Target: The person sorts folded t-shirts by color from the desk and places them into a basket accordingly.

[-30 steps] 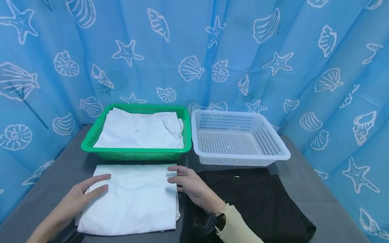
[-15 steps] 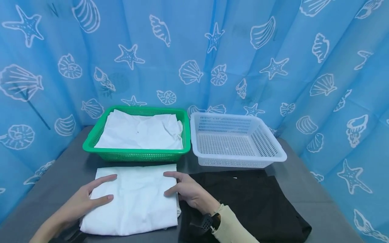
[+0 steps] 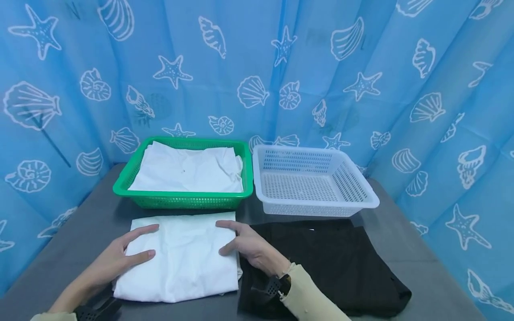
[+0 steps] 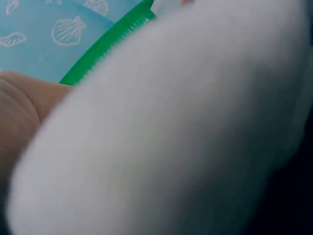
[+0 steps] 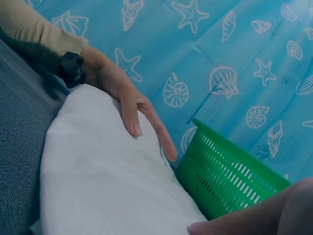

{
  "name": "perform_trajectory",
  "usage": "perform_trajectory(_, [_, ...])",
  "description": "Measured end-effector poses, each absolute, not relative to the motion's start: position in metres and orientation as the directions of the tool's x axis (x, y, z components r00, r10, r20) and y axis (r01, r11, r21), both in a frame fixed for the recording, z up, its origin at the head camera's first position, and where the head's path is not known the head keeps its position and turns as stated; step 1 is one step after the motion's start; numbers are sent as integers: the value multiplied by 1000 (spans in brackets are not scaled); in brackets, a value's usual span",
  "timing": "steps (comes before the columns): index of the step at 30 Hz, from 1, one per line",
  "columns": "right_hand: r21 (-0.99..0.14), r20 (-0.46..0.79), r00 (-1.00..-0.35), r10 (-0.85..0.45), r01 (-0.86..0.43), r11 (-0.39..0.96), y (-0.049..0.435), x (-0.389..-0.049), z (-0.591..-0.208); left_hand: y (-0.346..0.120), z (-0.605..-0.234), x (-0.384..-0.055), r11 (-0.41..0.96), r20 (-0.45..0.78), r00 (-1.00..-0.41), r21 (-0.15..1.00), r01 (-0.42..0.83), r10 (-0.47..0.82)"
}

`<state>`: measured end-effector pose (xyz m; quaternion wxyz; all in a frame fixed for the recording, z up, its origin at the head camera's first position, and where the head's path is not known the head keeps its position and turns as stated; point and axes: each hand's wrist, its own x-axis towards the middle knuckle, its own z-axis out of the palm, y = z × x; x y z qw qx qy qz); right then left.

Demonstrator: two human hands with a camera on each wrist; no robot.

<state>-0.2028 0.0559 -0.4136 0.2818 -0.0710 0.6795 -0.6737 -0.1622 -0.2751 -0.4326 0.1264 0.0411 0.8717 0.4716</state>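
Observation:
A folded white garment (image 3: 186, 263) lies in front of me on the grey table, bulging slightly in the middle. My left hand (image 3: 118, 263) grips its left side, with thumb and index finger on top and the other fingers hidden by the cloth. From the opposite side my right hand (image 3: 253, 247) holds the right edge, its thumb and index finger also over the top. In the right wrist view the white fabric (image 5: 107, 166) rises as a thick, rounded bundle between both hands. It blurs across most of the left wrist view.
Behind the garment stands a green basket (image 3: 184, 195) with white cloth (image 3: 186, 169) in it. Beside it is a white perforated basket (image 3: 319, 206). A folded black garment (image 3: 325, 267) lies right of my right hand. A blue seashell curtain (image 3: 257, 67) hangs behind.
Both hands have closed in on the white garment's sides, the right thumb coming over its top. The garment has shifted slightly right and bunched up a little between them.

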Motion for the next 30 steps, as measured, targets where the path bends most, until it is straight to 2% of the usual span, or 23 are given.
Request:
perform_trajectory(7, [-961, -277, -843, -462, 242, 134, 55, -205, -413, -272, -427, -164, 551, -213, -963, 830, -88, 167])
perform_trajectory(21, [-957, -288, -855, -431, 253, 138, 56, -204, -412, -267, -426, -161, 542, -157, -976, 839, -51, 150])
perform_trajectory(30, [-978, -193, -903, -383, 147, 147, 54, -195, -386, -258, -415, -152, 352, -46, -992, 936, -1, 119])
